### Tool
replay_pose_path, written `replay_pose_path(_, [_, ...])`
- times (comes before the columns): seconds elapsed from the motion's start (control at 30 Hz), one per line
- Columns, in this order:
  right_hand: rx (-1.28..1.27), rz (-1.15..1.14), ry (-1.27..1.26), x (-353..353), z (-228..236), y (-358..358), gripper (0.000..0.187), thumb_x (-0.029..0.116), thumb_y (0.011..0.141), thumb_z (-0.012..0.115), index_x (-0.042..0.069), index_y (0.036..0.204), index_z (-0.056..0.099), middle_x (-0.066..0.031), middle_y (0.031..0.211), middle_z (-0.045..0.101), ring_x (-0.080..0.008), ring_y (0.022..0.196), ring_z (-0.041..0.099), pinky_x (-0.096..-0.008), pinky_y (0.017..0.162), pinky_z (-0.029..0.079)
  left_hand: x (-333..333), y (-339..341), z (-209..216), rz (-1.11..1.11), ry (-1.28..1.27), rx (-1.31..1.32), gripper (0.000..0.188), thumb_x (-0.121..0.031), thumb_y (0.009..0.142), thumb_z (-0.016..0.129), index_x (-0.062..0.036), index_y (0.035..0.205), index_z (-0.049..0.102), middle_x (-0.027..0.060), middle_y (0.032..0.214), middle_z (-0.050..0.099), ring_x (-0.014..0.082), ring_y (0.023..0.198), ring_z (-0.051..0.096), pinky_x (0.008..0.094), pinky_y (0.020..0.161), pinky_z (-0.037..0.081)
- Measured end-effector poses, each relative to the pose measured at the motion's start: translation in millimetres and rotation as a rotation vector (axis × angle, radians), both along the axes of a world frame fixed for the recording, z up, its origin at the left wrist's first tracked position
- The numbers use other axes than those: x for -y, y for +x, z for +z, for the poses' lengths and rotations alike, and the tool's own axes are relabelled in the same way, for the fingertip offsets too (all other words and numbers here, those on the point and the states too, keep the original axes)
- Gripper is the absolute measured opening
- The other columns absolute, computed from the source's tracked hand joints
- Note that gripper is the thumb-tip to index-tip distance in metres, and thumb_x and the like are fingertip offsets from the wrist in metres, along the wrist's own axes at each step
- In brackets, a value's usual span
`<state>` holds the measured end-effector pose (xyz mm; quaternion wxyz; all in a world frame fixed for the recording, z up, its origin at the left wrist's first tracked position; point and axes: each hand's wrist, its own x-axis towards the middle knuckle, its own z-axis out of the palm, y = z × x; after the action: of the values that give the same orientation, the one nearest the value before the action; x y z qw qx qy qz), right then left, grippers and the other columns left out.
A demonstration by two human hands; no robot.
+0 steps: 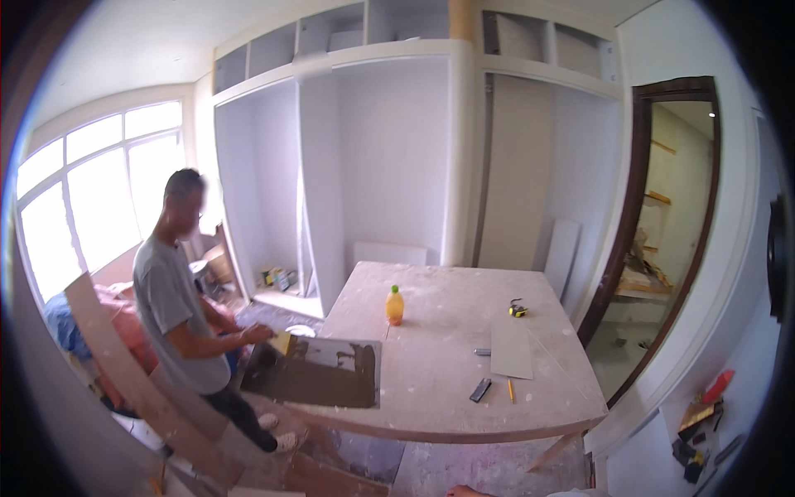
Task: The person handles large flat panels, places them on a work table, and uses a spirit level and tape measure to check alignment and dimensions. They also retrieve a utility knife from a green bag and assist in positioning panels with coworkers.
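At the bottom edge only a sliver of my right hand [464, 491] shows, below the near side of the table [447, 373]; its fingers are mostly cut off. My left hand is out of the picture. A co-worker in a grey T-shirt [170, 286] stands at the table's left end. That person's hand [258, 334] holds a yellow spreader [282, 342] at a dark rectangular panel [364, 345]. Grey-brown paste [310, 385] covers much of the panel, thickest along its near part.
On the table stand a bottle of orange liquid [395, 308], a tape measure [517, 310], a flat grey board [511, 348], a black handheld object [480, 389] and a yellow pencil [511, 391]. Open built-in cabinets [393, 149] line the back wall. A long board [137, 373] leans at left.
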<state>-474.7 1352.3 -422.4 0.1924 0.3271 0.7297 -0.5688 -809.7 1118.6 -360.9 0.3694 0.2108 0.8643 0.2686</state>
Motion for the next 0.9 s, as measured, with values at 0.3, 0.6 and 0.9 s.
replay_pose_path(0.3, [-0.265, 0.338, 0.509, 17.6, 124.4, -99.5, 0.020, 0.023, 0.074, 0.063, 0.003, 0.077, 0.065, -0.0149, 0.070, 0.063, -0.0236, 0.057, 0.060, -0.0369, 0.054, 0.047, -21.2, -109.0, 12.3, -0.005, 0.033, 0.002, 0.026, -0.027, 0.084, 0.049, -0.0085, 0.083, 0.067, 0.0116, 0.087, 0.065, 0.0246, 0.079, 0.062, 0.0380, 0.068, 0.049])
replay_pose_path(0.6, [-0.128, 0.361, 0.480, -7.2, 100.0, -115.0, 0.023, 0.027, 0.074, 0.062, 0.005, 0.077, 0.068, -0.0149, 0.073, 0.065, -0.0253, 0.064, 0.062, -0.0389, 0.058, 0.047, 21.9, -97.8, -21.3, 0.062, -0.170, 0.081, 0.027, -0.029, 0.085, 0.049, -0.0077, 0.083, 0.066, 0.0114, 0.086, 0.065, 0.0237, 0.078, 0.061, 0.0374, 0.067, 0.049])
replay_pose_path(0.9, [0.121, 0.443, 0.449, -47.9, 10.2, -78.6, 0.026, 0.031, 0.076, 0.058, 0.007, 0.079, 0.069, -0.0141, 0.078, 0.066, -0.0259, 0.068, 0.063, -0.0388, 0.062, 0.047, 137.2, -24.8, -105.9, 0.081, -0.265, 0.010, 0.029, -0.030, 0.087, 0.048, -0.0068, 0.083, 0.064, 0.0113, 0.086, 0.064, 0.0227, 0.077, 0.060, 0.0367, 0.066, 0.048])
